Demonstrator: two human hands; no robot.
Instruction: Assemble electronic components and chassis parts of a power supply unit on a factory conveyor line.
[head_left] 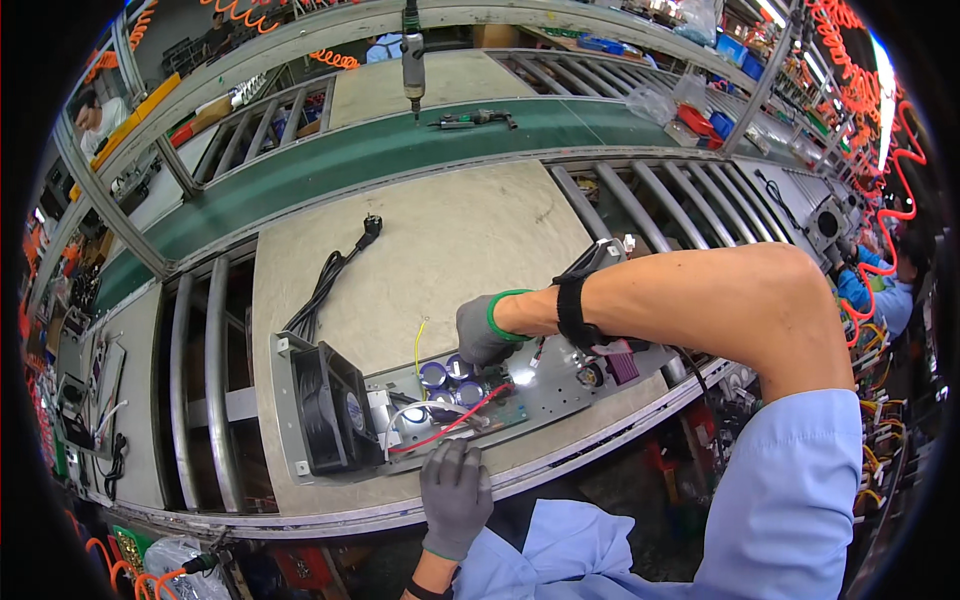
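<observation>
A long grey metal chassis (pixel 560 393) lies on the worktable, with a black fan (pixel 335 408) at its left end. Blue-topped capacitors (pixel 433 375) stand on the board in its middle, and a red wire (pixel 450 432) runs across in front of them. My right hand (pixel 487 330), in a grey glove with a green cuff, is closed just above the far side of the capacitors; whatever its fingers hold is hidden below it. My left hand (pixel 455 495), gloved in grey, grips the chassis's near edge with bent fingers. A yellow-green wire (pixel 419 350) sticks up left of my right hand.
A black power cord (pixel 330 275) with a plug lies behind the fan. Steel rollers (pixel 215 390) flank the worktable (pixel 430 230). A power screwdriver (pixel 412 65) hangs above the green belt (pixel 350 150), where another tool (pixel 475 121) lies. A person (pixel 885 290) works at far right.
</observation>
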